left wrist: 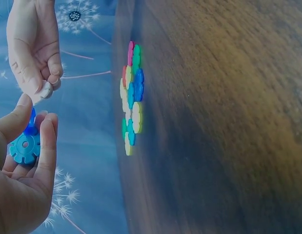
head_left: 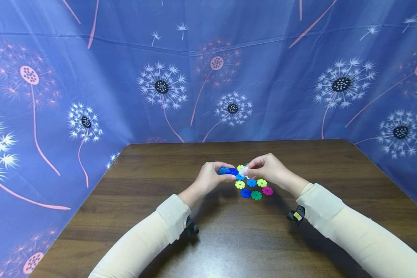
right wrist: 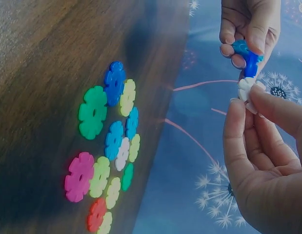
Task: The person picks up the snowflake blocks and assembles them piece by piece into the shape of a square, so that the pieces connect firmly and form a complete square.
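Observation:
My left hand (head_left: 208,177) holds a light blue snowflake disc (left wrist: 25,147) with a dark blue snowflake disc (right wrist: 251,64) joined to it at an angle. Between thumb and fingertips, my right hand (head_left: 268,170) pinches a white snowflake disc (right wrist: 245,89). Its edge is close to the free edge of the dark blue one; whether they touch I cannot tell. Both hands are raised above the table, face to face. Below them lie loose discs, among them a green disc (right wrist: 92,112), a pink disc (right wrist: 79,177) and a red disc (right wrist: 96,214).
The loose discs form a flat cluster on the brown wooden table (head_left: 153,185), with another dark blue disc (head_left: 245,193) at its near side. Behind the table hangs a blue dandelion-print cloth (head_left: 271,61). Each wrist carries a small black camera (head_left: 296,216).

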Action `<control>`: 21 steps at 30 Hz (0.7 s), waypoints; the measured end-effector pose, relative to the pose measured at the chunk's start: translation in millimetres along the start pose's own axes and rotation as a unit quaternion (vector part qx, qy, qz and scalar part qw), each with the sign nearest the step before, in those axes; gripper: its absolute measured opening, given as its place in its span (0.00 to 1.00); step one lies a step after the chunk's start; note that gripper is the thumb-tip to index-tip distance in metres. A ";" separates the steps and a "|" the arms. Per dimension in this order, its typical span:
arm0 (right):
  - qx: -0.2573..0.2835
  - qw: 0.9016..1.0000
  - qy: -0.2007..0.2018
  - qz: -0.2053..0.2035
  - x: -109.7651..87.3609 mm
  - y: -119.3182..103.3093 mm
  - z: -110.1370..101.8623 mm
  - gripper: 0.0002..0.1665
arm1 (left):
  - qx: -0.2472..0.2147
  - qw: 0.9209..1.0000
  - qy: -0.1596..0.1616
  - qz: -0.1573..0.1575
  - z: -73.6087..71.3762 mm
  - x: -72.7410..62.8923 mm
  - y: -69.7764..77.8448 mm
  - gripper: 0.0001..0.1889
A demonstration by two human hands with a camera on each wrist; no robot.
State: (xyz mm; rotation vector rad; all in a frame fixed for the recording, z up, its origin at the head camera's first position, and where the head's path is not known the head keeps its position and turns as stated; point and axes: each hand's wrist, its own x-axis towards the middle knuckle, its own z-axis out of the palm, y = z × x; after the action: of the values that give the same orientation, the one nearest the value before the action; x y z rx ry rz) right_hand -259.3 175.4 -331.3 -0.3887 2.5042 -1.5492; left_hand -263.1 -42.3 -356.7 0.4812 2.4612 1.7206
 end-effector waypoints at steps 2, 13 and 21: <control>-0.003 1.000 0.000 -0.002 0.9 -0.2 1.0 0.16 | 0.003 1.000 -0.002 0.001 0.0 -0.2 1.0 0.14; -0.030 0.999 0.019 -0.001 2.8 -1.8 8.3 0.13 | 0.019 1.000 -0.004 0.002 -0.1 -0.4 2.8 0.14; -0.023 0.999 0.022 0.014 2.9 -4.8 8.8 0.13 | 0.000 1.000 -0.002 -0.010 0.5 -0.8 4.5 0.13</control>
State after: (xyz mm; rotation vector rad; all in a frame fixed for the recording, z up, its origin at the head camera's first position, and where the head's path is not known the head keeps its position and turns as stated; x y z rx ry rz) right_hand -259.0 165.0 -331.0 -0.3290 2.5713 -1.5083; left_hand -261.4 -40.7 -352.8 0.4586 2.4547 1.7113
